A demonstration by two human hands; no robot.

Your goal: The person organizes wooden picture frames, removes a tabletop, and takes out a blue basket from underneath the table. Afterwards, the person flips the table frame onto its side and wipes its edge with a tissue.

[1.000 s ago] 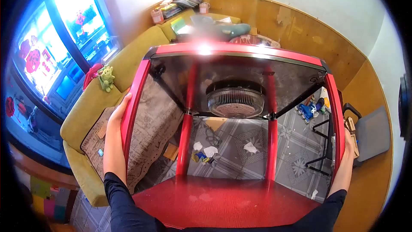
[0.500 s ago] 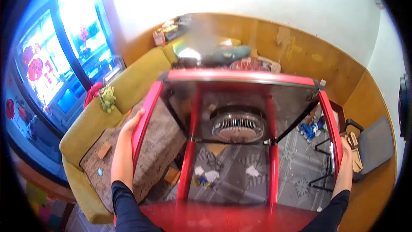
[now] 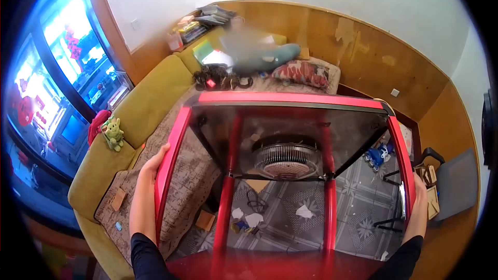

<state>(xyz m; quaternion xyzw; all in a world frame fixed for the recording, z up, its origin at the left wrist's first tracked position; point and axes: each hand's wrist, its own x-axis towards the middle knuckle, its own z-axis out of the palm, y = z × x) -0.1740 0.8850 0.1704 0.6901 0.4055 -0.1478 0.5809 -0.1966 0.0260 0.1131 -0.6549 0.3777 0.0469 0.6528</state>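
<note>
A large red-framed table-like piece (image 3: 290, 98) fills the middle of the head view, with a dark, glassy panel (image 3: 358, 124) and red bars. A round wire-grilled heater-like unit (image 3: 288, 161) shows behind the bars, low on the panel. My left hand (image 3: 147, 181) grips the frame's left side rail, thumb along its outer edge and the other fingers mostly hidden. On the opposite rail, my right hand (image 3: 419, 202) is closed, its fingertips out of sight. A blurred red surface (image 3: 280, 267) lies nearest to me, between my forearms.
A green sofa (image 3: 153, 91) with a plush toy (image 3: 113, 134) runs along the left. Blue roller skates (image 3: 377, 156) and a grey chair (image 3: 456, 184) are at the right. White scraps (image 3: 305, 211) and a cardboard piece (image 3: 206, 221) lie on the tiled floor.
The view has turned slightly, so the sofa and toy sit further left and lower. The frame's top edge appears a little lower. Both hands keep hold of the side rails.
</note>
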